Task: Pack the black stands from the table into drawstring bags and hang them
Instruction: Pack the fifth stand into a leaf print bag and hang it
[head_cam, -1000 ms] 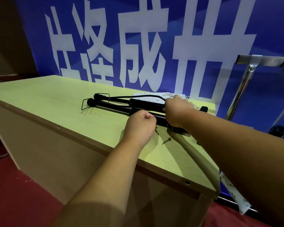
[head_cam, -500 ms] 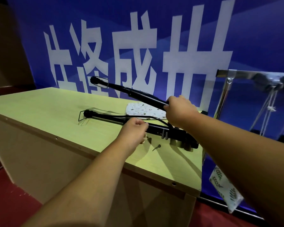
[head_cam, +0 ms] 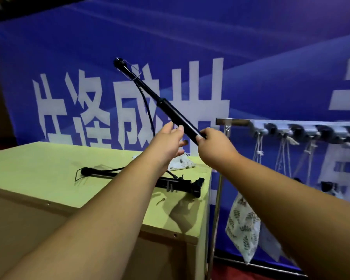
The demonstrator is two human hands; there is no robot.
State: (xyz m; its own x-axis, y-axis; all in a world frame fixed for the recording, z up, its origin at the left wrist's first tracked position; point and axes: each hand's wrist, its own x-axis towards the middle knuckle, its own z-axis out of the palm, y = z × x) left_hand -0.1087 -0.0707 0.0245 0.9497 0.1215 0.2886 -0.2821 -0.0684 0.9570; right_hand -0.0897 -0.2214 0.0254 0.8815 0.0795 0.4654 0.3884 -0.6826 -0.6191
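Black stand [head_cam: 176, 114] in R hand [head_cam: 214, 146] (bag [head_cam: 183, 163] on table [head_cam: 38, 168])

Head camera: one wide view, forward and down along the arms.

This is my only view, worn on the person's head, and its wide lens bows straight edges near the borders. It faces the banner [head_cam: 271, 57], which fills the upper half well behind everything else. The table [head_cam: 38, 174] lies lower left with its near corner close under the lens, and the rack [head_cam: 236, 122] stands to the right. Both forearms come in from the bottom edge and fill the foreground. The left hand [head_cam: 168, 142], fingers stretched out, and the right hand [head_cam: 214, 146] meet near the middle at arm's reach, where the right grips the stand [head_cam: 176, 114]. The frame leans slightly, so the tabletop slopes.
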